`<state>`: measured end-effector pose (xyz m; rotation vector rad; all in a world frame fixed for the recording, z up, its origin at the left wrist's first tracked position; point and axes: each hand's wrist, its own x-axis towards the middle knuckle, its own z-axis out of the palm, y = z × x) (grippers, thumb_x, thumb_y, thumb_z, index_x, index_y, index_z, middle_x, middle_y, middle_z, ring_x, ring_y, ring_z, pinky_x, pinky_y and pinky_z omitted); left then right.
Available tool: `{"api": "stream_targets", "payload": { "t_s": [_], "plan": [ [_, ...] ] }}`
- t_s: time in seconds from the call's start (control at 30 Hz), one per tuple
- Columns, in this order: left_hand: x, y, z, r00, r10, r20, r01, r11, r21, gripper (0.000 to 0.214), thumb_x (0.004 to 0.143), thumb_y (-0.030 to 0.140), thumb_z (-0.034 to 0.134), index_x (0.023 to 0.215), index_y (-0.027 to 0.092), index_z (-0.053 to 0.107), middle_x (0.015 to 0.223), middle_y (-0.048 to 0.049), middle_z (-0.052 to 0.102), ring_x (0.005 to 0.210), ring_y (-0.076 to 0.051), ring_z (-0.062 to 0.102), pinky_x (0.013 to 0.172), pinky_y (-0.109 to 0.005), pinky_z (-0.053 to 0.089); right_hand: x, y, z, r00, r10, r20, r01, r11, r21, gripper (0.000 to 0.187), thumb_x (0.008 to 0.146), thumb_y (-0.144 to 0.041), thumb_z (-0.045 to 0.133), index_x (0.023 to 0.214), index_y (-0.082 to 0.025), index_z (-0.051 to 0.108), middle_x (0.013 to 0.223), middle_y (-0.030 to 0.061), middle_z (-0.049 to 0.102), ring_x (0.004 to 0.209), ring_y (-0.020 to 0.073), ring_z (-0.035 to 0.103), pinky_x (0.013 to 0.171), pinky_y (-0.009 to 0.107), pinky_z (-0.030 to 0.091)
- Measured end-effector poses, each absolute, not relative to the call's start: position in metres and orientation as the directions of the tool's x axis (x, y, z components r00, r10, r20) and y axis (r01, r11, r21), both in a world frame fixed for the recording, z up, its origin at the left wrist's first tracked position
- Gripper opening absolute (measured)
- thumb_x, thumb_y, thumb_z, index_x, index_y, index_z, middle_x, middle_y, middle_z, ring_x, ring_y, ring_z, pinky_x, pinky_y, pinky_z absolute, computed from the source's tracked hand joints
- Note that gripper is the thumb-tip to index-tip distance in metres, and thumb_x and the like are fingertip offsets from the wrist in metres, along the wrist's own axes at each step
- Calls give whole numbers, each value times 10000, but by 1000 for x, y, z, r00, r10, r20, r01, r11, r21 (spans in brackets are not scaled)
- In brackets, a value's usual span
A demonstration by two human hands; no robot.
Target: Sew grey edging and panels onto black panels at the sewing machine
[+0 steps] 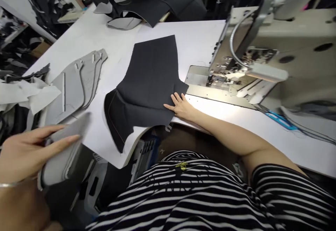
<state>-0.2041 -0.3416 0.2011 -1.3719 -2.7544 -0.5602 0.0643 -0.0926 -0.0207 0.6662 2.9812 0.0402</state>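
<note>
While a sewing machine [296, 49] sits at the far right of the white table [189, 42], a dark fabric panel [149, 77] lies flat in the middle, with a line of stitching [113, 119] done along one edge and no other seam showing. Right hand [180, 105] rests open on it, fingers spread. Left hand [26, 154] grips a folded gray piece [63, 157] off the table's edge.

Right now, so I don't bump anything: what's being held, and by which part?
The left hand grips a grey fabric piece by its upper edge; the right hand lies flat on a dark panel.
</note>
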Motion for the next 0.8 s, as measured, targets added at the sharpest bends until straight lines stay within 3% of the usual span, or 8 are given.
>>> {"api": "stream_targets", "payload": {
  "t_s": [0.13, 0.2, 0.3, 0.37, 0.47, 0.57, 0.67, 0.8],
  "plan": [
    [-125, -223, 212, 60, 940, -337, 766, 173, 619, 164, 590, 458, 733, 671, 316, 743, 598, 131, 667, 532, -99, 585, 465, -174, 451, 105, -82, -22, -908, 411, -84, 412, 911, 0, 622, 838, -292, 632, 1427, -281, 432, 1509, 178, 335, 1385, 394, 276, 1059, 589, 259],
    [-87, -156, 188, 282, 892, -353, 650, 93, 754, 272, 615, 433, 726, 763, 205, 744, 604, 47, 655, 547, -102, 564, 498, -189, 454, 123, -80, -23, -909, 407, -90, 412, 910, -44, 532, 831, -290, 634, 1351, -254, 533, 1476, 169, 387, 1374, 386, 286, 1071, 591, 237],
    [-45, -64, 126, 477, 792, -382, 660, -35, 751, 426, 658, 462, 712, 924, 129, 733, 752, -25, 697, 715, -160, 622, 665, -244, 498, 144, -82, -27, -916, 398, -42, 400, 909, -114, 420, 836, -271, 613, 1253, -222, 616, 1402, 168, 464, 1327, 359, 337, 1090, 595, 185],
    [-29, -17, 84, 538, 736, -412, 722, -149, 676, 401, 695, 422, 677, 965, 131, 730, 816, -24, 711, 792, -170, 626, 735, -244, 481, 151, -85, -30, -912, 409, 17, 403, 905, -137, 422, 844, -272, 600, 1261, -208, 600, 1385, 184, 464, 1305, 350, 347, 1087, 599, 164],
    [-15, 26, 42, 473, 672, -569, 881, -356, 312, 264, 694, 312, 671, 914, 181, 738, 829, 9, 714, 886, -176, 619, 812, -227, 438, 155, -90, -35, -883, 457, 104, 440, 885, -154, 445, 864, -340, 577, 1272, -162, 559, 1397, 223, 419, 1309, 367, 317, 1070, 592, 180],
    [-8, 32, 27, 318, 760, -566, 915, -402, -25, 272, 774, 302, 631, 1025, 225, 702, 967, -4, 698, 969, -191, 606, 831, -242, 426, 154, -92, -37, -868, 478, 132, 455, 874, -172, 388, 880, -348, 543, 1186, -113, 583, 1323, 230, 472, 1280, 363, 339, 1071, 578, 183],
    [-3, 15, 23, 340, 856, -389, 890, -426, -161, 307, 853, 285, 595, 1136, 172, 624, 1116, -82, 637, 1060, -233, 559, 878, -301, 420, 154, -92, -38, -869, 476, 137, 451, 874, -180, 336, 893, -306, 509, 1149, -102, 588, 1227, 217, 534, 1233, 346, 383, 1071, 585, 174],
    [2, -9, 16, 522, 844, -126, 826, -537, -171, 185, 913, 209, 509, 1036, 128, 622, 1085, -117, 613, 1045, -236, 520, 847, -325, 425, 154, -92, -37, -855, 490, 167, 463, 869, -176, 398, 897, -351, 504, 1195, -95, 562, 1270, 225, 506, 1242, 357, 387, 1060, 582, 215]
  ]
}}
